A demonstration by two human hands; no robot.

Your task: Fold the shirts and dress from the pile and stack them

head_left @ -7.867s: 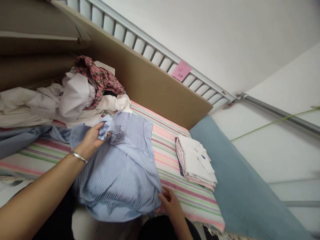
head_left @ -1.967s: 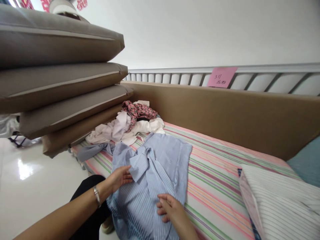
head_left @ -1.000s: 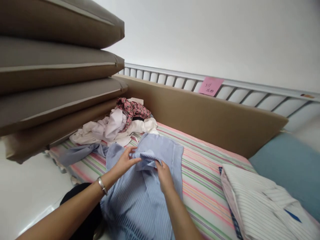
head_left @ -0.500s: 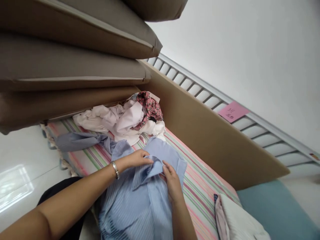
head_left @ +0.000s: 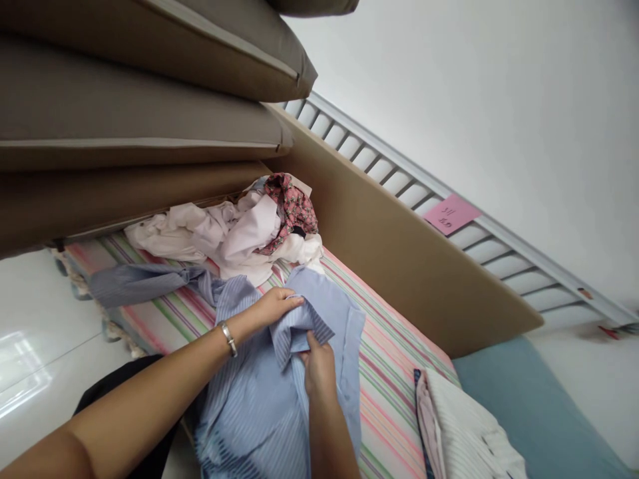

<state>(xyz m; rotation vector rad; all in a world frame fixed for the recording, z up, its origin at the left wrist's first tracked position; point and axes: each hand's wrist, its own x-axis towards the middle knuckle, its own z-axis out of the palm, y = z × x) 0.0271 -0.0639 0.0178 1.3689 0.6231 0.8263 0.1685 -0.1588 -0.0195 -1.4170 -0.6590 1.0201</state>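
Observation:
A light blue striped shirt (head_left: 254, 412) lies on a striped sheet (head_left: 389, 392) in front of me. My left hand (head_left: 272, 307), with a silver bracelet on the wrist, grips a raised fold of the shirt near its collar. My right hand (head_left: 318, 367) pinches the same fold from below. Both hands are closed on the cloth.
A heap of white and pink-flowered clothes (head_left: 249, 226) lies behind the shirt. Stacked brown cushions (head_left: 124, 113) loom at the left. A brown board (head_left: 399, 259) backs the bed. Folded striped shirts (head_left: 464, 439) lie at the lower right, beside a blue cover (head_left: 529, 412). A pink note (head_left: 450, 214) sticks on the rail.
Both hands have lifted and turned the shirt's fold over; my right hand slid down and under it. The view swung slightly.

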